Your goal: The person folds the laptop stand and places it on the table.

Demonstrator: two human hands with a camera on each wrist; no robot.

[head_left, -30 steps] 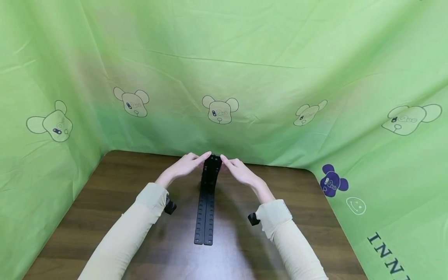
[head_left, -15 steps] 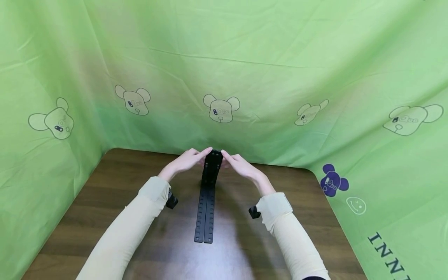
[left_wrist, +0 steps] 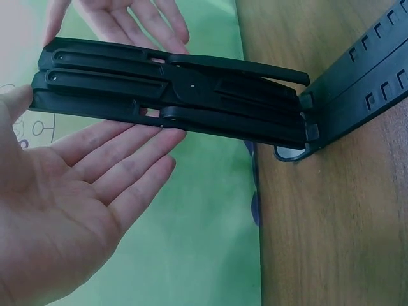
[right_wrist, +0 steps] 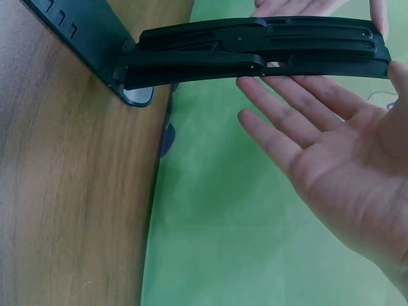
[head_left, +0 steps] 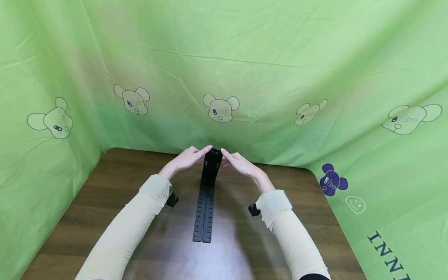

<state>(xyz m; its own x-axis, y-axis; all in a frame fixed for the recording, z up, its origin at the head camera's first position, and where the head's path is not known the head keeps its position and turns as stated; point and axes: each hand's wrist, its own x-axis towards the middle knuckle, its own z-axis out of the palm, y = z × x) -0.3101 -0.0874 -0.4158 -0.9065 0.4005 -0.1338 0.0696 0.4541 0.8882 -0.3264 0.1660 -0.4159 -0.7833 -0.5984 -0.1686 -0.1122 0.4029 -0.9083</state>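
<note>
A black folding stand [head_left: 203, 217] lies with its long notched base on the table. Its hinged upper panel [head_left: 211, 167] rises steeply at the far end. My left hand [head_left: 185, 158] holds the panel's left side, thumb at the top corner and straight fingers along the edge and behind it. Mirroring it, my right hand [head_left: 242, 165] holds the right side with its thumb on the other top corner. The left wrist view shows slim arms [left_wrist: 236, 67] lying along the panel's underside. Palms face the panel, and parts of the fingers are hidden behind it.
The brown wooden table [head_left: 115, 186] has its far edge just behind the stand. Green cloth [head_left: 245, 46] printed with bear heads hangs around the back and sides. Dark wrist cameras [head_left: 254, 210] sit by the cuffs.
Over the last second both hands have raised the panel's top end slightly, so it stands a little steeper. The base stays on the table, and both hands keep their hold.
</note>
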